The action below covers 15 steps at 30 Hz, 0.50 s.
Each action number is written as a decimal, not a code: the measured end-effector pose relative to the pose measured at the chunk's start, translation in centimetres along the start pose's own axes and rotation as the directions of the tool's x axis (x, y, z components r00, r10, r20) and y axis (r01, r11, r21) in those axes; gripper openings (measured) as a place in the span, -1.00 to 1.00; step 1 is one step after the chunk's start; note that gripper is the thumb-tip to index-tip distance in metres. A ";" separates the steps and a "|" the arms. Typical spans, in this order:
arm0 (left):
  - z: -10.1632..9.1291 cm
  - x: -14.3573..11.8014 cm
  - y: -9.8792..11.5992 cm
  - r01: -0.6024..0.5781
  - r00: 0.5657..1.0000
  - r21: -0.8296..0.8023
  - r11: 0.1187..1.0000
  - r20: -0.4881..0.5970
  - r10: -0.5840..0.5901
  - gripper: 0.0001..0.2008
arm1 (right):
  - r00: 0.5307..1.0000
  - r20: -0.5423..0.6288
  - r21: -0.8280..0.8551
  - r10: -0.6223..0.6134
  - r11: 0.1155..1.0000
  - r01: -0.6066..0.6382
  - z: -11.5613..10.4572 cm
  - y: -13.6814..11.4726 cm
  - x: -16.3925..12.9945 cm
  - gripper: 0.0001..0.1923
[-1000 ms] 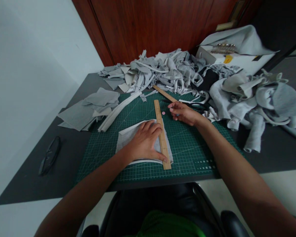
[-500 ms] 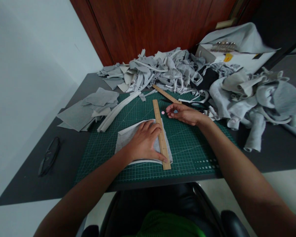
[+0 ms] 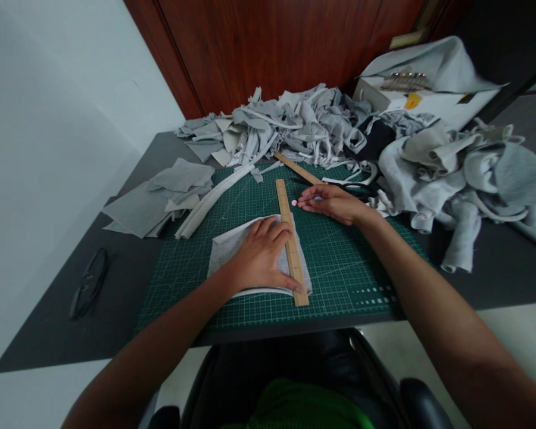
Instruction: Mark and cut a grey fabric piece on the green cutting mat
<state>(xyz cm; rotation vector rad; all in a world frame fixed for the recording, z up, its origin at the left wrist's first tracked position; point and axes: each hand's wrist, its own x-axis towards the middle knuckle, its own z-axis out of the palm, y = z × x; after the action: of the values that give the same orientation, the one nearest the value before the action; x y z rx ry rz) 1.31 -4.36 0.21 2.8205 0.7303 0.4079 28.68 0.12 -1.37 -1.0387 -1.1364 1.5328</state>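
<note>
My left hand (image 3: 259, 256) lies flat, fingers spread, on a grey fabric piece (image 3: 227, 247) and presses a wooden ruler (image 3: 289, 232) against it on the green cutting mat (image 3: 339, 262). My right hand (image 3: 333, 202) rests on the mat to the right of the ruler's far end. Its fingertips touch a small pink round piece (image 3: 293, 203). I cannot tell whether the fingers pinch it.
A heap of grey fabric scraps (image 3: 295, 128) fills the table's back, with more rolled fabric (image 3: 464, 173) at the right. Black scissors (image 3: 360, 189) and a second wooden ruler (image 3: 299, 169) lie behind my right hand. Cut pieces (image 3: 156, 199) and glasses (image 3: 89, 282) lie left.
My right hand has slid left along the mat until its fingertips reached the pink piece. My left hand and the ruler have stayed in place.
</note>
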 end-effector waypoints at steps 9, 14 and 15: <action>0.0 0.1 0.0 0.004 1.000 -0.023 1.000 0.012 -0.004 0.18 | 0.999 -0.029 -0.007 0.018 1.000 -0.018 0.0 0.2 0.5 -0.65; 0.0 0.1 0.0 0.002 1.000 -0.013 1.000 0.012 -0.002 0.16 | 1.000 -0.026 -0.014 0.006 1.000 -0.006 -0.1 0.2 0.4 -0.65; 0.0 0.1 0.0 0.001 1.000 -0.009 1.000 0.012 -0.001 0.16 | 1.000 -0.020 -0.011 0.004 1.000 -0.004 -0.1 0.2 0.4 -0.65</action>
<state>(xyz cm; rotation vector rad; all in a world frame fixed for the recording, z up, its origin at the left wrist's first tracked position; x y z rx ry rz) 1.39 -4.28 0.22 2.8118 0.7261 0.3929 28.70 0.48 -1.61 -1.0619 -1.1307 1.5175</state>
